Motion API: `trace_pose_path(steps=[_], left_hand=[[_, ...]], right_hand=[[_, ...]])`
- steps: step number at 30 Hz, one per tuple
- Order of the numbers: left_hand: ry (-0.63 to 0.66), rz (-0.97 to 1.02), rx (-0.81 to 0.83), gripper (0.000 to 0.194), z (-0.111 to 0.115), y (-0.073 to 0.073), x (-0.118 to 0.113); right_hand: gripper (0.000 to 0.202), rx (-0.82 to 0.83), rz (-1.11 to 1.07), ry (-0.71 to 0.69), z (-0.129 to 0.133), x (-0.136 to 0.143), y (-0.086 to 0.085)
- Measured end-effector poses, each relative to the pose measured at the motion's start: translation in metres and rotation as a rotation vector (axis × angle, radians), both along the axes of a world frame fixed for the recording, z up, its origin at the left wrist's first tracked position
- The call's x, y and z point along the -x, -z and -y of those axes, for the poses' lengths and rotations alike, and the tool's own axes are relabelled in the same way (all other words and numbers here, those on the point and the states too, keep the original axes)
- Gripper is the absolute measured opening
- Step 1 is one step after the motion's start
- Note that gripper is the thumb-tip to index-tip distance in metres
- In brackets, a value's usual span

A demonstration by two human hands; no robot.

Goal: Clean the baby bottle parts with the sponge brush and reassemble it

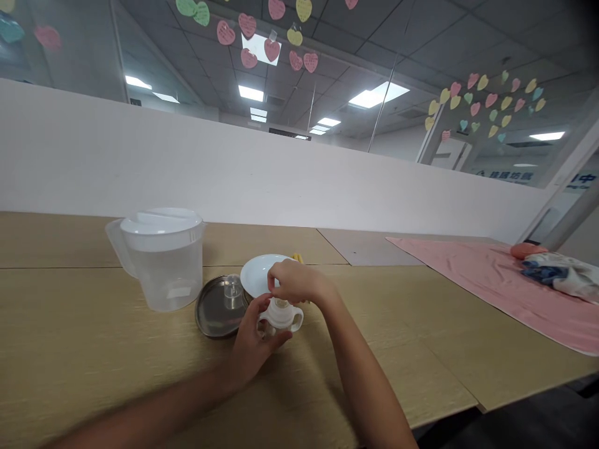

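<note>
My left hand (255,340) is wrapped around a small baby bottle (281,318) with a white collar and two white side handles. Just above the bottle's top, my right hand (294,280) bends down with its fingers pinched together. What sits between those fingertips, if anything, is too small to make out. A clear plastic cap (233,290) stands on a dark metal tray (213,312) left of the bottle. Behind my hands lies a white bowl (256,274), partly covered by my right hand. Something yellow (297,257) shows past its right rim.
At the left stands a large translucent pitcher (168,268) with a white lid. A pink cloth (477,274) covers the right part of the wooden table (374,299), with a bundle of fabric (556,271) on it. A white low wall (234,174) runs behind the table.
</note>
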State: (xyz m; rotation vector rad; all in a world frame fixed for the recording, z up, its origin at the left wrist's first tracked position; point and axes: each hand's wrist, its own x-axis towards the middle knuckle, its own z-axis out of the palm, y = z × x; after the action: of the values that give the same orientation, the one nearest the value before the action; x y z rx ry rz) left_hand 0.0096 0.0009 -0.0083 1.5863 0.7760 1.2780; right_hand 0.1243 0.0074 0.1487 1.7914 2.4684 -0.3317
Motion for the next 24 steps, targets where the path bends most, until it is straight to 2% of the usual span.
trace_pose_path(steps=[3,6,9,12,14,19,22,24], left_hand=[[-0.003,0.003,0.010,0.060,-0.001,0.001,-0.001],[0.021,0.020,0.007,0.059,-0.004,0.005,-0.002],[0.010,0.028,0.009,0.060,-0.005,0.007,-0.003],[-0.010,-0.001,-0.002,0.058,-0.004,0.005,-0.001],[-0.032,-0.035,-0.021,0.056,-0.002,0.001,0.000],[-0.070,-0.114,-0.102,0.042,0.002,-0.007,0.002],[-0.081,-0.112,-0.115,0.039,0.002,-0.008,0.002],[-0.077,-0.117,-0.108,0.039,0.002,-0.008,0.002]], right_hand=[[0.016,-0.046,0.068,0.020,0.003,0.005,-0.002],[0.020,-0.015,0.049,0.051,0.004,0.001,-0.006],[0.036,-0.038,0.009,0.071,0.005,-0.006,-0.007],[0.069,0.005,-0.074,0.019,0.004,-0.008,-0.005],[0.076,0.027,-0.074,0.000,0.004,-0.006,-0.002],[0.053,-0.050,0.053,0.044,0.004,0.007,-0.001],[0.038,-0.031,0.078,0.072,0.005,0.013,-0.001],[0.033,-0.075,0.103,0.080,0.005,0.015,0.000]])
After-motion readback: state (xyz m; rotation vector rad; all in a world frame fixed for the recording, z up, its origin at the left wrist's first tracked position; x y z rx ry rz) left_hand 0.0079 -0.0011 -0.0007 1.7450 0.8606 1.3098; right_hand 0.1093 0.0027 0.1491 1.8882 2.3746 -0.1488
